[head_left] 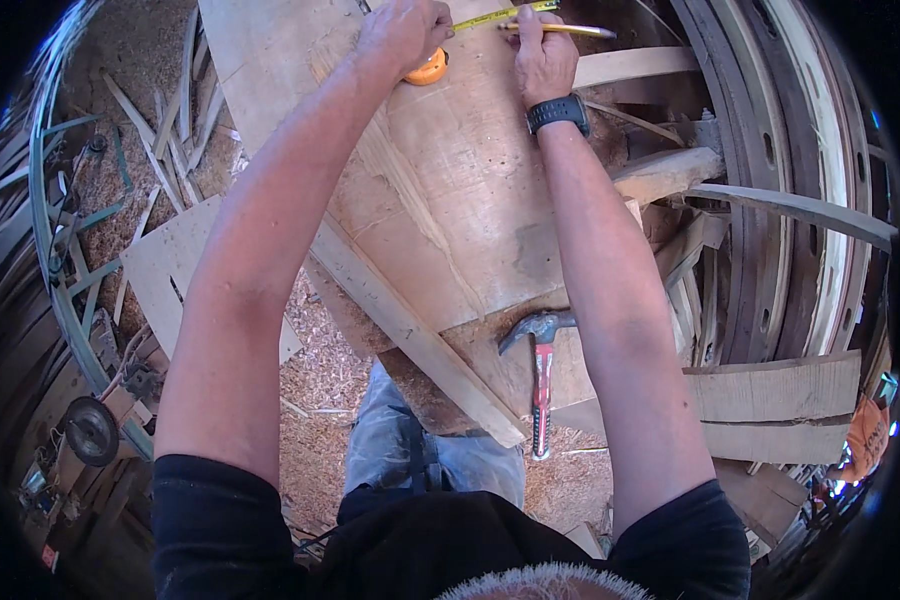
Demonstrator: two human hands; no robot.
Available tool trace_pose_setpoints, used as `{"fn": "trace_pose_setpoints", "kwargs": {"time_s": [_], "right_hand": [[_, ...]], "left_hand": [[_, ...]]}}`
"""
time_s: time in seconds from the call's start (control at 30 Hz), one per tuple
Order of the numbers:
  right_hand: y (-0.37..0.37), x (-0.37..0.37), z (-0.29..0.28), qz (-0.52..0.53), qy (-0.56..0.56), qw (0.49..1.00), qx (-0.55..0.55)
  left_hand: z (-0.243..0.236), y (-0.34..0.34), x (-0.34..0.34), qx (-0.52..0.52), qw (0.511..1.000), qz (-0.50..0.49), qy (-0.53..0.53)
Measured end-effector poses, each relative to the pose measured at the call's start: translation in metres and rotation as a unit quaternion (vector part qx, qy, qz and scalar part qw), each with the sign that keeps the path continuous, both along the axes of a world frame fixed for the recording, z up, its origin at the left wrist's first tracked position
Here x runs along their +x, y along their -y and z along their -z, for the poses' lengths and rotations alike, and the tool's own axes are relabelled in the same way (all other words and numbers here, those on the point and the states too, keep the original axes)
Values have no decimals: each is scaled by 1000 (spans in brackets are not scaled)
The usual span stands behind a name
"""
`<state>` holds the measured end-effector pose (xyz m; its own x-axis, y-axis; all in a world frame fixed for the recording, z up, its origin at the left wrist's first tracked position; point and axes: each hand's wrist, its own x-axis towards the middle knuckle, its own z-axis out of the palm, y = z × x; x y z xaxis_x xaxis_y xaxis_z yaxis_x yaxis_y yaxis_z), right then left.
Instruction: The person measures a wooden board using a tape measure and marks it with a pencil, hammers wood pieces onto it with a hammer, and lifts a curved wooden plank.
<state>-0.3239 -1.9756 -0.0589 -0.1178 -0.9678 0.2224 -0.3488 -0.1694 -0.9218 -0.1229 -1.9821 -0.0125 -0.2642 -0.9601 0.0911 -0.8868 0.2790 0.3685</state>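
My left hand is closed at the far end of the wooden work surface, gripping a tape measure. Its orange case shows just below the fingers. The yellow blade runs out to the right, past the fingers of my right hand. A yellow pencil is pinched in that right hand, lying nearly level beside the blade. The wrist wears a dark watch. Where the blade's far end rests is hard to make out at the upper edge.
A claw hammer with a red handle lies at the surface's near edge. Left of it a long wooden strip slants across. Curved boards stack up at the right. Sawdust and offcuts cover the floor at the left, near a wheel.
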Motion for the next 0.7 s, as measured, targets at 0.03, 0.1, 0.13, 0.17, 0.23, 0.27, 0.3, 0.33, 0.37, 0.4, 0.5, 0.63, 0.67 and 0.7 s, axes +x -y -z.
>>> {"fn": "trace_pose_setpoints", "kwargs": {"time_s": [0.03, 0.1, 0.13, 0.17, 0.23, 0.27, 0.3, 0.33, 0.37, 0.4, 0.5, 0.63, 0.67, 0.7], "right_hand": [[-1, 0, -1, 12, 2, 1000, -23], [-2, -2, -1, 23, 4, 999, -45], [-3, -3, 0, 48, -6, 998, -37], [-3, -3, 0, 74, -16, 997, -31], [-1, -3, 0, 82, -25, 996, -26], [-2, -3, 1, 90, -37, 995, -21], [-2, -3, 1, 92, -38, 995, -20], [-1, -1, 3, 105, -26, 992, -67], [-2, 5, 0, 117, -8, 987, -113], [-3, 8, -3, 117, -6, 987, -112], [-2, 4, -4, 92, -8, 978, -185], [-7, 0, -12, -4, -21, 996, -92], [-9, -3, -13, -37, 3, 997, -66], [-7, -5, -10, -37, 2, 997, -66]], "left_hand": [[-1, 0, -1, 5, 1000, 1, -6], [-1, 0, -4, 7, 1000, -4, -5], [-1, 0, -4, 9, 1000, -8, -3], [-2, 0, -5, 9, 1000, -7, -2], [-3, 0, -5, 25, 1000, -13, -1], [-3, -1, -6, 26, 1000, -12, -2], [-4, -1, -7, 22, 1000, -15, -10], [-5, -1, -9, 19, 999, -17, -19], [-5, -1, -6, 20, 1000, -17, -17], [-5, -1, -5, 19, 1000, -12, -12], [-5, 1, -5, 14, 1000, -5, -5], [-3, 1, 0, 11, 1000, 2, -19], [-3, 1, -1, 11, 1000, 3, -20], [-3, 1, -2, 6, 1000, 5, -18]]}}
